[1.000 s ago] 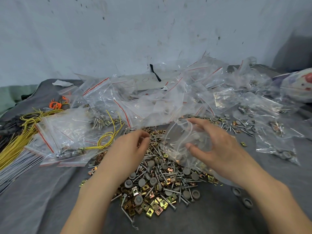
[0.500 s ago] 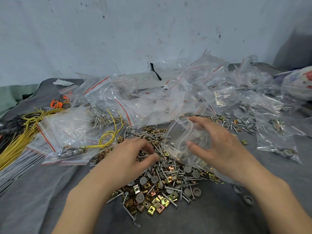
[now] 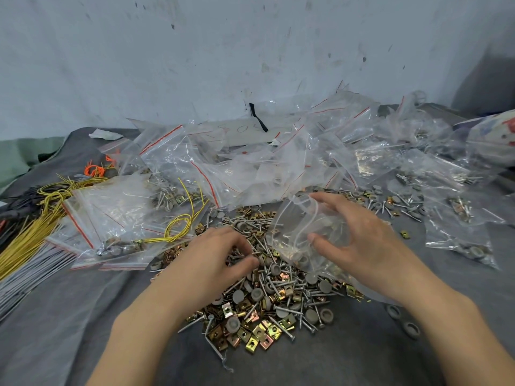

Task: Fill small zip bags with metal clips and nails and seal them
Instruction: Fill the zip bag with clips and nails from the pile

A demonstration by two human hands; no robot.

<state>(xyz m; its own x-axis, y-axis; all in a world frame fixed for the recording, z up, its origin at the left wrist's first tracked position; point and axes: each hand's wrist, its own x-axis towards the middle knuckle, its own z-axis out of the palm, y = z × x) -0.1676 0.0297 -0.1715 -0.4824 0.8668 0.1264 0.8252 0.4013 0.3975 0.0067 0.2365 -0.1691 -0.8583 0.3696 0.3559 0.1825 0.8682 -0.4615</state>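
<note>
Left hand (image 3: 220, 260), fingers curled, pinches into the heap of silver nails and brass-coloured square metal clips (image 3: 264, 307). Right hand (image 3: 365, 246) grips the small clear plastic zip bag (image 3: 295, 232), mouth spread, over the heap. Likely risks: nail points piercing the film, or pieces missing the floppy mouth.

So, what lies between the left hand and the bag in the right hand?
Head view: a narrow strip of the pile, nails and gold clips, separates the left hand from the bag.

Bare grey cloth (image 3: 83, 316) near left, hardware pile (image 3: 264, 302) centre, bag heap (image 3: 250, 168) blocking behind, yellow wires (image 3: 28, 238) left
</note>
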